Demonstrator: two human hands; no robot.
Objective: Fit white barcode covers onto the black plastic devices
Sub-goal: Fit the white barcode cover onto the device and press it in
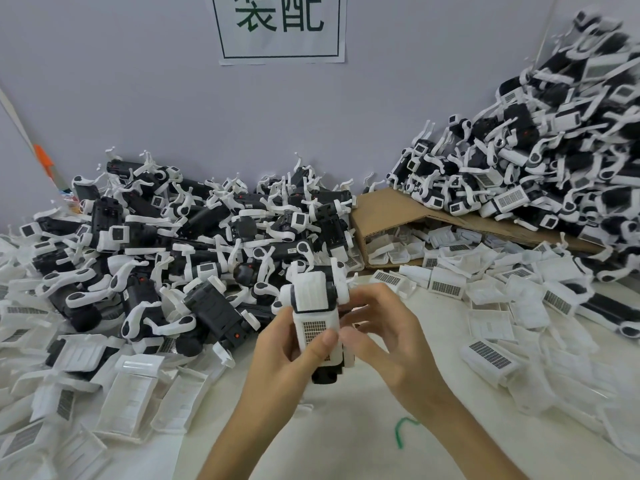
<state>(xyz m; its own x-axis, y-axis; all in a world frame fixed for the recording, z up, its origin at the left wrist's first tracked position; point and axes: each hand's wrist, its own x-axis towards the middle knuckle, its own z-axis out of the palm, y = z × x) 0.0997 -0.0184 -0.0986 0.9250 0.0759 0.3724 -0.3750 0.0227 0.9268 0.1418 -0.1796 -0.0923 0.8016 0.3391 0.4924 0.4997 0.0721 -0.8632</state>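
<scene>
From my remote seat I see a pale wall closing the far side and a white table running toward me. At far right a tall heap of covered devices leans against the wall. At far left a lower heap of black devices with white arms spreads across the table. Loose white covers lie scattered on the right, and more covers lie near left. A flattened cardboard box lies between the two heaps, with covers inside its open end. A paper sign with green characters hangs on the wall.

Near centre, above the table, my left hand grips the held device, fingers curled round its left side and thumb pressed on the barcode patch. My right hand pinches the device's right edge with curled fingers. The white barcode cover sits on the device's front face, barcode toward me. A small green wire lies on the table near my right forearm.
</scene>
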